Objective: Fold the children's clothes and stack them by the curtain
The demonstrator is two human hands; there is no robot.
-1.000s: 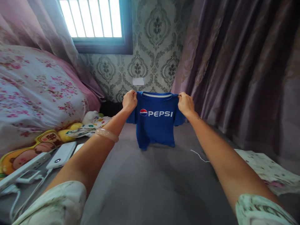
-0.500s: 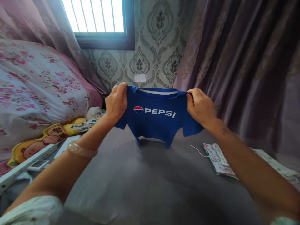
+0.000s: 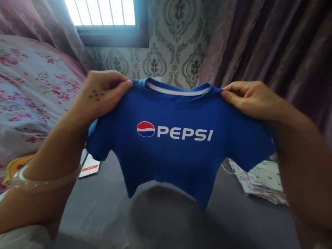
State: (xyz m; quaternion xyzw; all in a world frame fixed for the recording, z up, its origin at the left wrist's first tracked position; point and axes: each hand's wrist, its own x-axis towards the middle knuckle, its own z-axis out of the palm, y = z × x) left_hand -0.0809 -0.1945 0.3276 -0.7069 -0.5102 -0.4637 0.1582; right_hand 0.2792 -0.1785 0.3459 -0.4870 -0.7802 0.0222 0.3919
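A blue T-shirt (image 3: 171, 155) with a white PEPSI print and a round red, white and blue logo hangs spread out in front of me. My left hand (image 3: 103, 91) pinches its left shoulder beside the collar. At the opposite shoulder, my right hand (image 3: 251, 98) grips the cloth between thumb and fingers. The neckline faces up, showing a white inner band. Both short sleeves droop outside the hands, and the hem hangs above the grey bed sheet (image 3: 103, 211).
Folded patterned clothes (image 3: 264, 180) with a white cord lie at the right. A phone (image 3: 89, 166) with a lit screen rests at the left, near a yellow cushion (image 3: 19, 164). Floral bedding (image 3: 38, 93) is heaped at the far left, below a barred window (image 3: 103, 14).
Both hands have come nearer to me with the T-shirt and moved farther apart. The shirt now looks larger and more stretched out, and the phone has come into view.
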